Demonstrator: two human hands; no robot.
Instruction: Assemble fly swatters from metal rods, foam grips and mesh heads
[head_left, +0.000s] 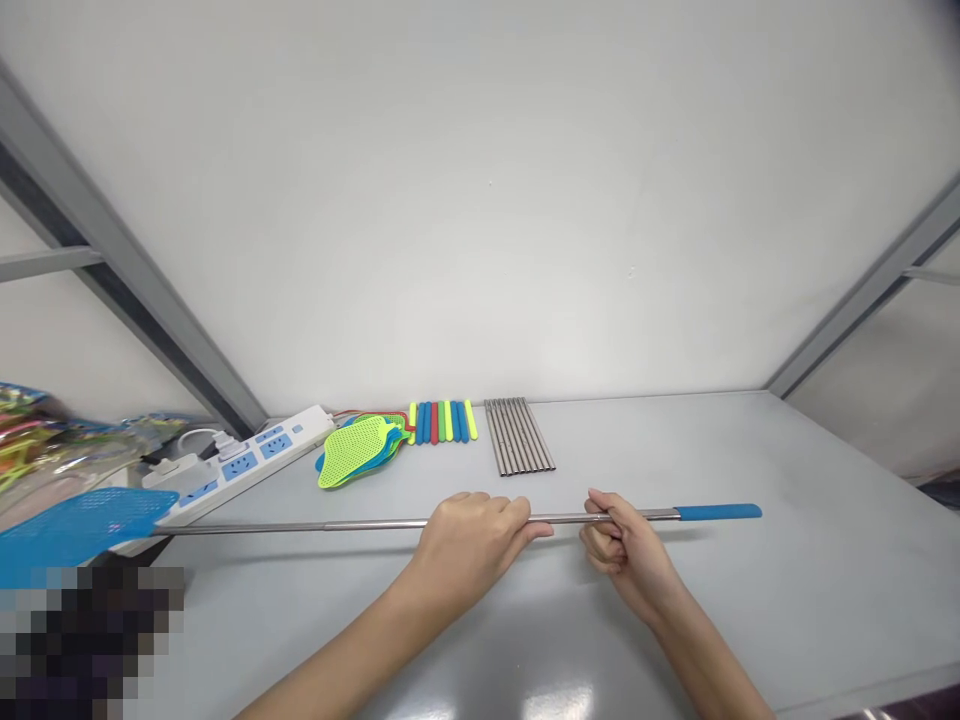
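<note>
I have the left hand [480, 535] wrapped over a long fly swatter with a slim silvery metal rod [375, 524], its thumb stretched along the tube. The right hand [626, 550] pinches the same rod between thumb and fingers, the other fingers curled in, just short of the smooth, round-ended blue grip [718, 512]. The swatter lies level across my view above the table, throwing a soft shadow; its rod steps thinner toward the left, ending at a flat, mesh-holed blue plastic head [97, 520].

Behind the hands I see a stack of perforated lime-green and blue plastic swatter heads [356, 450], thin and leaf-shaped, a row of smooth rounded handles in blue, red, green and yellow [442, 422], and a side-by-side set of shiny metal tubes [520, 437].

The smooth gray tabletop [787, 450] runs broad to the right past the grip, its back edge meeting a plain white panel [487, 200]. The left is tighter for me: the blue head overlaps the near end of a white power strip with blue sockets [259, 458], and I can't tell whether they touch. Crinkled clear plastic packaging [45, 450] crowds the far left.
</note>
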